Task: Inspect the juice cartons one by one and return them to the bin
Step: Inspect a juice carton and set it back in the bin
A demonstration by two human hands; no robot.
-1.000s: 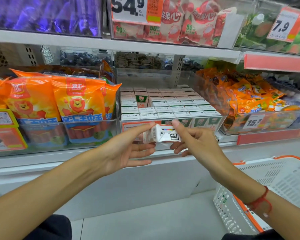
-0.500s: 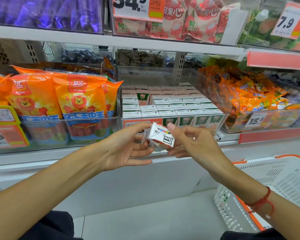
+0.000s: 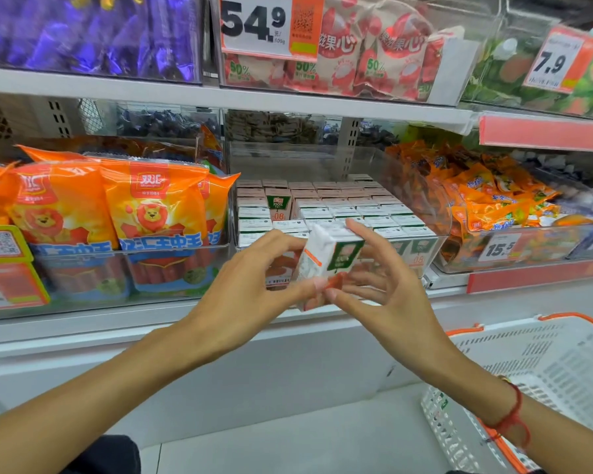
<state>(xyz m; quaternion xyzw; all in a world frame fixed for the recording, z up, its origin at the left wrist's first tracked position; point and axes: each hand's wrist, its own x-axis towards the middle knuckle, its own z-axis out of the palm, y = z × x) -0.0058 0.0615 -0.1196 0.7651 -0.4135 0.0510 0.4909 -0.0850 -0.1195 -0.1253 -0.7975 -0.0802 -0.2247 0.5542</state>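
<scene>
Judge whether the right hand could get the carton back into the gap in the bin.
Probably yes: the right hand holds the carton just before the open-topped bin; nothing blocks the gap.

You had two hands up, your left hand (image 3: 250, 278) and your right hand (image 3: 387, 289). Between them was one juice carton (image 3: 329, 258). At twelve o'clock sat one bin (image 3: 435, 244) with many cartons, too many to count. At four o'clock was one basket (image 3: 545, 364).

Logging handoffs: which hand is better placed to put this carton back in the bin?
Probably right hand: its fingers reach the carton top, nearest the bin; left hand pinches lower.
</scene>
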